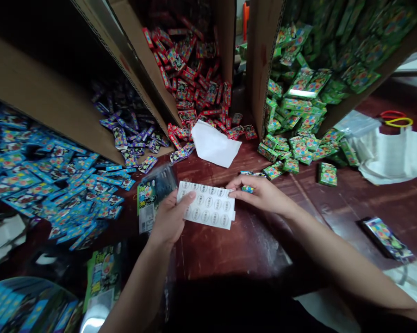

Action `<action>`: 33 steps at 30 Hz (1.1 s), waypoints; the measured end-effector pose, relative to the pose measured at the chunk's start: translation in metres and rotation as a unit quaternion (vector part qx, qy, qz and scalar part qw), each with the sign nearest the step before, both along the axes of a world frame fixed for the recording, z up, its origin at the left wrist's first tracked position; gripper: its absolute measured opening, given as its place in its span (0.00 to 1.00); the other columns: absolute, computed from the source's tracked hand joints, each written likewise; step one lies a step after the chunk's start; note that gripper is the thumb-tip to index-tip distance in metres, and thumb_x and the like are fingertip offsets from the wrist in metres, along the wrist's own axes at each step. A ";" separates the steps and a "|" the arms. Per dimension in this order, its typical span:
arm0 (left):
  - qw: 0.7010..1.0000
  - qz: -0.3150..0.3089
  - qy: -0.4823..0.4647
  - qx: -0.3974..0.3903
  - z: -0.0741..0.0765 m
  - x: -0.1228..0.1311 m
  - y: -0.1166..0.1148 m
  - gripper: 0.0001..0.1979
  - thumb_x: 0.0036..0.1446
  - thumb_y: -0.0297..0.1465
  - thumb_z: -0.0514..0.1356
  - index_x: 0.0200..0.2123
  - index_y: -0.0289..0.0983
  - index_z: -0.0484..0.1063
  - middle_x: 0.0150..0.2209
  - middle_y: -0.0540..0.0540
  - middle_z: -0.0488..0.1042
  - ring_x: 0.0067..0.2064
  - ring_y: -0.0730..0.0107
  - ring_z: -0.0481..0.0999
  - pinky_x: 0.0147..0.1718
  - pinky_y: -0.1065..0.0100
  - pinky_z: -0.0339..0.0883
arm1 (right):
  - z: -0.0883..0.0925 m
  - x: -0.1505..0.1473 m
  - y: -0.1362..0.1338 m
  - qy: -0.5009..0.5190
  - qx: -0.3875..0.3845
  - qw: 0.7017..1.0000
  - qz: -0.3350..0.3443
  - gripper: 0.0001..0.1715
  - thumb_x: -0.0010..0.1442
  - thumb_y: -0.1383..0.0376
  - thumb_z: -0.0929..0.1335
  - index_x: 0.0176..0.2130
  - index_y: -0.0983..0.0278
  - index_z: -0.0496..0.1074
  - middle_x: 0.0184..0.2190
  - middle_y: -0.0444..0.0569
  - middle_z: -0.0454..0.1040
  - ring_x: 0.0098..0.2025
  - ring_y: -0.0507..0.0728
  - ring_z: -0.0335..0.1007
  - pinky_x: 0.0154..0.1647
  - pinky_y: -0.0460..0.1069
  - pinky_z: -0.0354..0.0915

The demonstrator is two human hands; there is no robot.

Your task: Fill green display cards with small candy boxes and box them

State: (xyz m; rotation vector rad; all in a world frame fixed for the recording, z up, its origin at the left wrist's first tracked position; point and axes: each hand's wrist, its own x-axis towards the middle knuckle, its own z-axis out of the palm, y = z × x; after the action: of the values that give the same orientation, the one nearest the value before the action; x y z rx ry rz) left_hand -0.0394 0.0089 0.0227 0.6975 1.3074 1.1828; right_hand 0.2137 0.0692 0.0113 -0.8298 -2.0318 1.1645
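A white sheet of round printed stickers, in several rows, is held over the dark red table. My left hand grips its left side, thumb on top. At the top right corner, my right hand is closed with thumb and fingertips pinching the sheet's edge. Under and behind the left hand lies a clear printed plastic bag. A small coloured packet shows partly behind my right fingers. Beyond the sheet, a blank white piece of paper rests near the red packets.
Tipped cardboard boxes spill purple packets, red packets and green packets. Blue packets pile at left. A dark packet, white papers and yellow-handled scissors lie at right.
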 end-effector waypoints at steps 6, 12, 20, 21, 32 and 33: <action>1.000 0.000 -0.007 -0.020 0.003 0.003 0.002 0.22 0.46 0.37 0.74 0.42 0.34 0.75 0.36 0.44 0.83 0.36 0.59 0.83 0.38 0.61 0.76 | 0.000 0.000 0.001 -0.058 0.101 0.993 0.011 0.12 0.69 0.57 0.66 0.46 0.57 0.77 0.40 0.46 0.81 0.41 0.57 0.75 0.47 0.53 0.62; 0.999 -0.015 -0.022 -0.031 0.003 0.000 0.004 0.20 0.47 0.36 0.73 0.42 0.34 0.76 0.36 0.43 0.83 0.36 0.59 0.83 0.37 0.63 0.75 | 0.002 0.006 -0.002 -0.172 0.216 0.961 0.001 0.13 0.71 0.59 0.63 0.42 0.57 0.77 0.41 0.47 0.81 0.46 0.58 0.73 0.55 0.58 0.51; 0.975 0.026 0.215 0.051 -0.045 0.022 0.036 0.20 0.57 0.42 0.64 0.46 0.34 0.74 0.42 0.39 0.81 0.42 0.56 0.82 0.42 0.57 0.74 | -0.019 0.010 0.016 -0.121 0.167 0.975 -0.086 0.11 0.69 0.58 0.65 0.46 0.59 0.72 0.45 0.51 0.78 0.47 0.61 0.73 0.49 0.56 0.61; 0.969 0.038 0.239 0.056 -0.051 0.029 0.041 0.20 0.57 0.42 0.64 0.47 0.34 0.74 0.43 0.38 0.81 0.43 0.54 0.81 0.43 0.56 0.74 | -0.023 0.011 0.018 -0.118 0.160 0.975 -0.103 0.11 0.69 0.58 0.65 0.47 0.59 0.72 0.44 0.52 0.78 0.46 0.62 0.73 0.48 0.56 0.63; 0.675 0.147 0.697 -0.192 -0.050 -0.102 0.016 0.51 0.56 0.48 0.64 0.69 0.22 0.45 0.65 0.17 0.59 0.67 0.29 0.58 0.61 0.38 0.54 | -0.050 0.038 0.000 -0.165 0.187 0.960 -0.127 0.18 0.67 0.54 0.67 0.51 0.61 0.71 0.45 0.53 0.78 0.46 0.64 0.76 0.49 0.58 0.68; 0.678 0.138 0.688 -0.220 -0.050 -0.112 0.014 0.52 0.54 0.49 0.65 0.69 0.22 0.47 0.62 0.17 0.63 0.65 0.28 0.61 0.60 0.37 0.56 | -0.047 0.028 -0.001 -0.164 0.189 0.961 -0.117 0.18 0.67 0.54 0.66 0.52 0.60 0.70 0.45 0.53 0.78 0.46 0.64 0.76 0.49 0.58 0.67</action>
State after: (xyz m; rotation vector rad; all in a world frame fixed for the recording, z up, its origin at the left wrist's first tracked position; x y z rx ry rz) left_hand -0.1518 0.0226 -0.0268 1.0802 2.9224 0.2977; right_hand 0.2421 0.0680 -0.0360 -1.0815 -2.2464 0.5081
